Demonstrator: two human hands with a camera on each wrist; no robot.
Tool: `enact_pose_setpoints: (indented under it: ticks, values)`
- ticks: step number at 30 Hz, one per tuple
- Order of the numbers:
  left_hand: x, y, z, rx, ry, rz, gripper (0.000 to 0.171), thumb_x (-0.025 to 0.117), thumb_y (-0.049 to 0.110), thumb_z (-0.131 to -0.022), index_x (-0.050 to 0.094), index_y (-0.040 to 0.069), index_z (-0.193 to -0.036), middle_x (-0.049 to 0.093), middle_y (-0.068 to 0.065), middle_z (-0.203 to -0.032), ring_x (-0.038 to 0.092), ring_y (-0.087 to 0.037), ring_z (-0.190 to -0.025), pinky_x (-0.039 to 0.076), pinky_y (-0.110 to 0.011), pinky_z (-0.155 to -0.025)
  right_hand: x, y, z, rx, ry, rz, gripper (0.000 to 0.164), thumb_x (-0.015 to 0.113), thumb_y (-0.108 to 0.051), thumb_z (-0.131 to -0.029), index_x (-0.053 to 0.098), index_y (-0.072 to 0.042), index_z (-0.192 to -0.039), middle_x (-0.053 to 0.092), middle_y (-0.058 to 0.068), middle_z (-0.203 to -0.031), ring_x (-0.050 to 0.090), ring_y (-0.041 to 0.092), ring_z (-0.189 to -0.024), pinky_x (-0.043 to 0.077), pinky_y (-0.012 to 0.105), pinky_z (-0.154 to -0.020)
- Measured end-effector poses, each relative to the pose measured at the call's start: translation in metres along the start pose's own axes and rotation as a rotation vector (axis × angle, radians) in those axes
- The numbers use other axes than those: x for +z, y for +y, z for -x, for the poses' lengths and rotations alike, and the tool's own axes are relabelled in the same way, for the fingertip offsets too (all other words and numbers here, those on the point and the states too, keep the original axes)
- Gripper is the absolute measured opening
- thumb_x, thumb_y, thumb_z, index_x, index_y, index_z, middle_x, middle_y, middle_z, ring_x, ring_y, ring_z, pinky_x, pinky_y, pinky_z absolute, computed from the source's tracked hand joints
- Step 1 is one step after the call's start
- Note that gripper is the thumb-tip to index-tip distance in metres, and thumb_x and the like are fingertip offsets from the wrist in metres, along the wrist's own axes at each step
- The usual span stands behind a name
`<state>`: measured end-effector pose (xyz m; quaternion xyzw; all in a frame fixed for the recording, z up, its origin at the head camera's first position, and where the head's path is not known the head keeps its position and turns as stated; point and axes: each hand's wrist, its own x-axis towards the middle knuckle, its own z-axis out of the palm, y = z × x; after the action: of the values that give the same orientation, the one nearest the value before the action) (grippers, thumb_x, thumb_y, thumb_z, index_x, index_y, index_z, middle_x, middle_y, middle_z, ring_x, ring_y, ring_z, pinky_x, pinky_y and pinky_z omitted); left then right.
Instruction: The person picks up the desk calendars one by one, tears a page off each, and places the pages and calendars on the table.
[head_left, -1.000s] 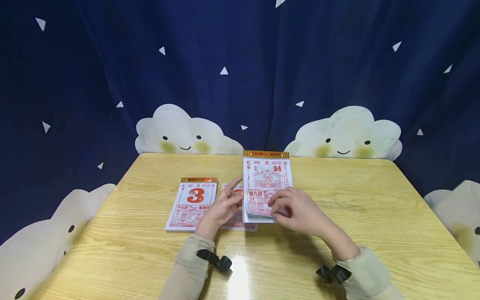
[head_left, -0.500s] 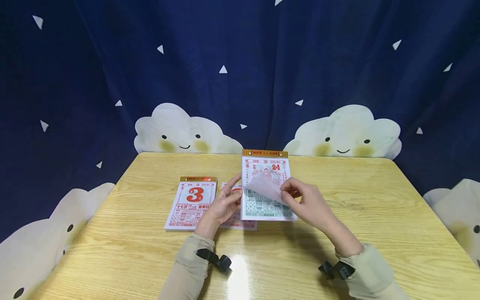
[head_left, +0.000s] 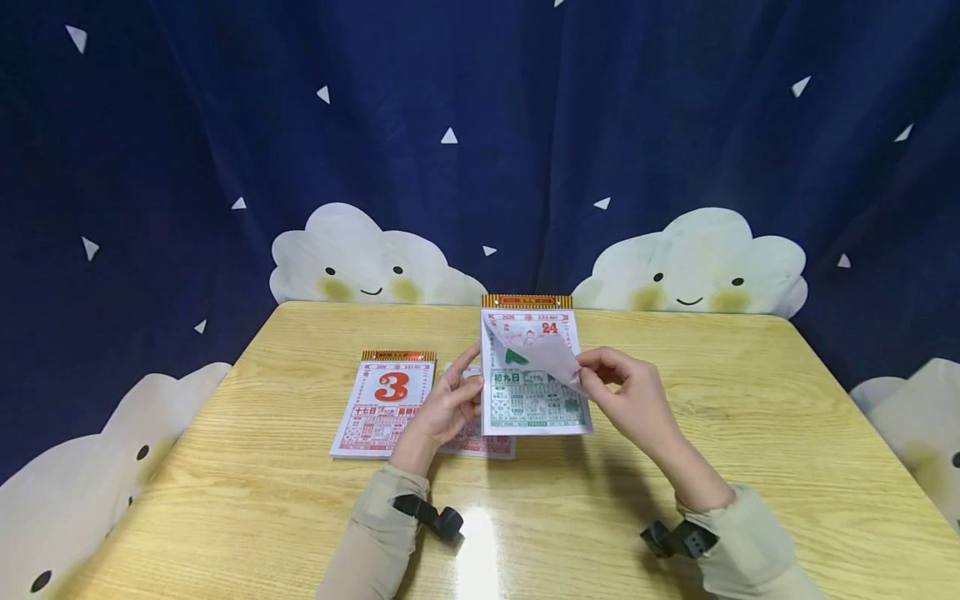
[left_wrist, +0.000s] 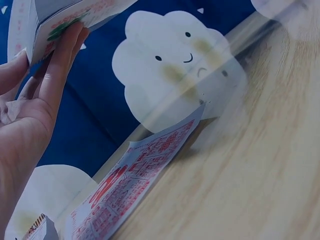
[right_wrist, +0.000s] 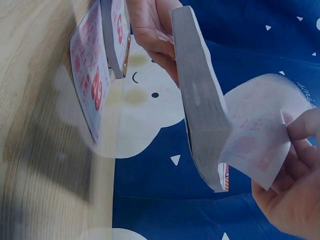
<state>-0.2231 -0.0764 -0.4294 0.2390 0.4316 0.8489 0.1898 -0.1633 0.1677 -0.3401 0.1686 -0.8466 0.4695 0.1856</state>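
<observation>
A thick tear-off calendar [head_left: 534, 408] is held above the table, tilted, its gold-and-red header at the top. My left hand [head_left: 441, 412] grips its left edge, thumb in front and fingers behind, as the left wrist view also shows. My right hand [head_left: 633, 398] pinches the lower part of the red-printed top page [head_left: 553, 357], marked 24. That page is folded up toward the upper right, baring a green-printed page beneath. In the right wrist view the lifted page [right_wrist: 255, 122] stands away from the thick pad [right_wrist: 200, 85], its upper end apparently still joined near the header.
To the left on the wooden table [head_left: 270, 467] lies another calendar [head_left: 381, 417] showing a red 3. Beside it, partly behind my left hand, is a loose red-printed sheet [left_wrist: 140, 175] with a raised edge. A dark blue curtain [head_left: 450, 167] with clouds hangs behind.
My right hand has moved to the right and slightly up, peeling the top page from its bottom. More of the green page is now exposed. The left hand keeps its grip.
</observation>
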Motion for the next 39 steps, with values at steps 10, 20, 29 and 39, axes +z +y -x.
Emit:
enact_pose_setpoints:
  ticks: [10,20,29,39]
  values:
    - [0.002,0.001,0.001,-0.011,-0.002,-0.03,0.059,0.032,-0.006,-0.092,0.011,0.009,-0.146,0.068,0.0,-0.092,0.065,-0.011,-0.074,0.053,-0.024,-0.067,-0.009,-0.002,-0.001,0.069,0.029,-0.148,0.005,0.062,-0.003,-0.082,0.066,0.0,-0.083,0.065,0.007,-0.08,0.058,0.007,-0.068,0.049,0.018,-0.06]
    - [0.004,0.002,0.002,-0.031,0.005,-0.045,0.06,0.033,-0.005,-0.092,0.01,0.009,-0.146,0.068,-0.001,-0.092,0.064,-0.011,-0.072,0.053,-0.023,-0.064,-0.017,-0.004,-0.003,0.116,0.034,-0.171,0.015,0.071,-0.013,-0.078,0.067,-0.001,-0.086,0.064,-0.009,-0.077,0.057,0.008,-0.063,0.049,0.018,-0.056]
    - [0.006,0.004,0.002,-0.029,0.025,-0.042,0.061,0.034,-0.005,-0.091,0.011,0.007,-0.146,0.069,-0.001,-0.094,0.065,-0.01,-0.072,0.053,-0.022,-0.064,-0.027,0.004,-0.012,0.213,0.219,-0.048,0.019,0.071,-0.018,-0.079,0.069,-0.002,-0.088,0.06,-0.018,-0.068,0.054,0.002,-0.06,0.044,0.015,-0.05]
    - [0.006,0.006,0.001,-0.034,0.009,-0.05,0.061,0.034,-0.004,-0.091,0.011,0.007,-0.146,0.069,-0.001,-0.093,0.065,-0.01,-0.07,0.052,-0.021,-0.062,-0.036,0.012,-0.021,0.274,0.264,-0.014,0.025,0.069,-0.02,-0.08,0.069,0.002,-0.092,0.058,-0.019,-0.067,0.053,0.0,-0.062,0.044,0.012,-0.052]
